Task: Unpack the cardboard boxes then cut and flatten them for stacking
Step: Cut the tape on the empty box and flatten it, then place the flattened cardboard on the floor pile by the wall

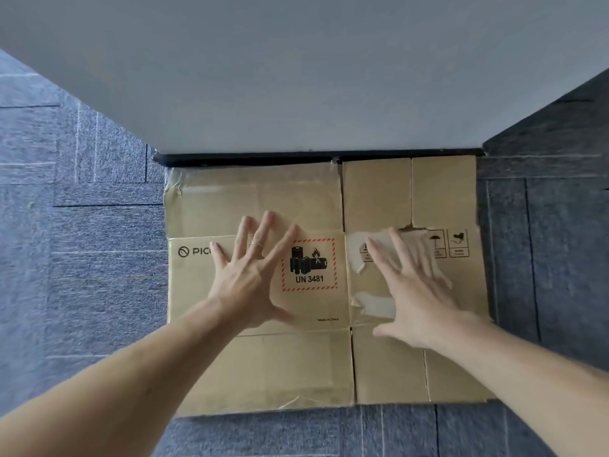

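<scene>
Cardboard box (263, 367) flattened on carpet (82, 225), far edge against wall (296, 77). Left hand (250, 278) and right hand (415, 291), fingers spread, flat on its middle panels, gripping nothing.

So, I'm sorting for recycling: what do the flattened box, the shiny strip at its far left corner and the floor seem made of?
Flattened box: matte brown cardboard, by its creases and torn paper layer. Shiny strip: probably clear plastic tape, glossy and wrinkled. Floor: seemingly carpet tiles, ribbed blue-grey weave with seams.
</scene>
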Available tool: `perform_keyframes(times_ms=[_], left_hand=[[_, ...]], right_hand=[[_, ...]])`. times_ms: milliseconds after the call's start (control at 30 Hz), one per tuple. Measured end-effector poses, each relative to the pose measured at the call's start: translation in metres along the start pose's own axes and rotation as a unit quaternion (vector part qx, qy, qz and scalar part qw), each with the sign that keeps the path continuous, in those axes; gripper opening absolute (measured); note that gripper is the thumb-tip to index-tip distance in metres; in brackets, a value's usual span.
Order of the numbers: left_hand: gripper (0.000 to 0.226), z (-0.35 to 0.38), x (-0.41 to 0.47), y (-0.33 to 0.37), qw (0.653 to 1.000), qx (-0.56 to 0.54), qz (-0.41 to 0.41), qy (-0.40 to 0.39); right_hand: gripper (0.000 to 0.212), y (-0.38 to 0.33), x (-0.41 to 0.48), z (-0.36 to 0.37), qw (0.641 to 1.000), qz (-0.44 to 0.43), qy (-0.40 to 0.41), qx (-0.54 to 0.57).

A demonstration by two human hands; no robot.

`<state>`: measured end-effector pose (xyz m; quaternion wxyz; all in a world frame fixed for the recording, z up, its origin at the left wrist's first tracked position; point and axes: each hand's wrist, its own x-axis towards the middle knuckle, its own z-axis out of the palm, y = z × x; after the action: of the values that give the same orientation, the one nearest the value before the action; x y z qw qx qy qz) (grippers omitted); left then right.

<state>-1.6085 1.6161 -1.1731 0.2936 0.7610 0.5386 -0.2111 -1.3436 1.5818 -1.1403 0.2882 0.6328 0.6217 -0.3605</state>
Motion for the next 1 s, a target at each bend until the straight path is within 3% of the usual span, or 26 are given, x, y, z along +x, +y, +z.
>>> perform_keyframes(times_ms=[367,533,633,733,833,1000], left_hand=[[0.154,0.002,0.008,-0.004,1.0,-0.01,-0.01,-0.005],[0.151,-0.008,0.009,-0.003,0.998,0.031,-0.014,-0.05],[0.133,-0.054,0.008,-0.002,0.993,0.033,-0.007,-0.111],[0.121,-0.108,-0.022,0.0,0.993,0.06,0.005,-0.102],[0.117,-0.153,-0.082,0.012,0.995,0.067,-0.004,-0.074],[0.111,-0.276,-0.207,0.044,0.987,0.128,0.018,-0.099]], right_hand=[[0.152,-0.009,0.003,0.004,0.998,0.019,-0.009,-0.055],[0.157,-0.008,0.006,-0.013,0.997,0.01,-0.06,-0.057],[0.155,-0.008,-0.017,-0.052,0.996,-0.004,-0.083,-0.028],[0.147,-0.01,-0.067,-0.084,0.999,-0.008,-0.046,-0.004],[0.143,-0.004,-0.142,-0.115,0.998,-0.011,-0.047,-0.044],[0.142,-0.008,-0.281,-0.203,0.999,-0.003,-0.015,-0.048]])
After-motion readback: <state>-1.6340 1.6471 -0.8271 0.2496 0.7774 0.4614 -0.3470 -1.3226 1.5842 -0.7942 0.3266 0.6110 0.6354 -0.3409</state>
